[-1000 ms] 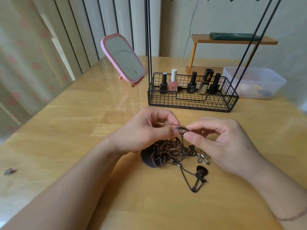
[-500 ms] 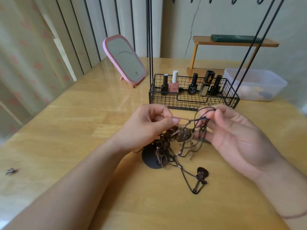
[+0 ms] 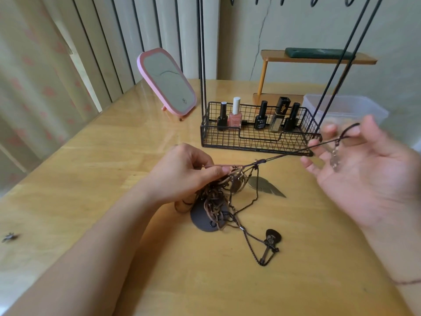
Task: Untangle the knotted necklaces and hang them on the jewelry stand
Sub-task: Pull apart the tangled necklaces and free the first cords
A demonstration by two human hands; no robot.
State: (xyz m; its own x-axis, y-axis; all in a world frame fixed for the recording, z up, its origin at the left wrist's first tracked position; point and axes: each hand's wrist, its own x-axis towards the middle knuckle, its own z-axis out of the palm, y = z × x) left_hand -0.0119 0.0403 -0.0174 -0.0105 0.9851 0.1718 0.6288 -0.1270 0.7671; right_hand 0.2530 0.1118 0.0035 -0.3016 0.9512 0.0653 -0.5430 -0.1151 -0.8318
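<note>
Knotted bundle of brown leather and dark chain necklaces [image 3: 216,201]: lay at centre of the light wooden table [image 3: 91,179], top part lifted clear.

Left hand [image 3: 182,172]: clamped thumb against forefinger on a pale strand at the top of the bundle, anchoring it.

Right hand [image 3: 364,179]: kept fingers spread apart and blurred; carried a thin dark cord [image 3: 296,151] hooked over them, with a small pale pendant [image 3: 335,158] dangling before the palm.

Change within the last half second: moved off from beside the bundle toward 2 o'clock, stretching the cord taut from the knot.

Judged significance: one necklace partly drawn out, not yet free.

Black wire jewelry stand [image 3: 257,142]: stood at 12 o'clock of the bundle, nothing seen hung on it.
</note>
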